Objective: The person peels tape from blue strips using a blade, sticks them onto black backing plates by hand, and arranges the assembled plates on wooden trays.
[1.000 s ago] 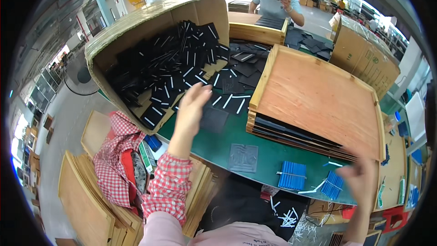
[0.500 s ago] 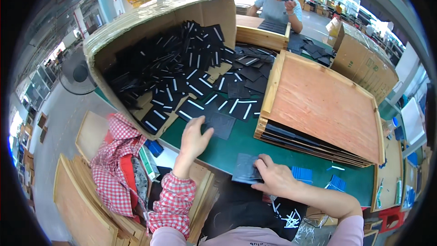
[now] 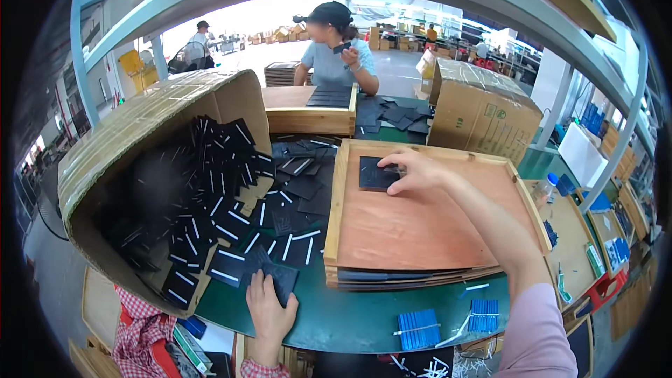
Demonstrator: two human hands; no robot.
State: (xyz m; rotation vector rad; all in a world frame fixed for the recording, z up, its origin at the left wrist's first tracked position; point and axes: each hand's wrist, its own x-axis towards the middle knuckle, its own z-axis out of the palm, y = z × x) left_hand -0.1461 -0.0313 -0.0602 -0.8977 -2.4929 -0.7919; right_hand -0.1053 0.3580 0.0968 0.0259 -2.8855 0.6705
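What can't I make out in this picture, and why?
All in the head view:
1. Right edge of the black square at the right hand: partly covered by that hand.
2. Part of the dark square at the left hand: covered by that hand.
3. Most of what lies beneath the upper wooden tray: covered by it.
4. Depths of the cardboard box: dark, blurred.
5. Checked cloth: cut off by the lower edge.

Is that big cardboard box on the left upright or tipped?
Tipped: the box opens sideways, and black squares spread from it onto the green table.
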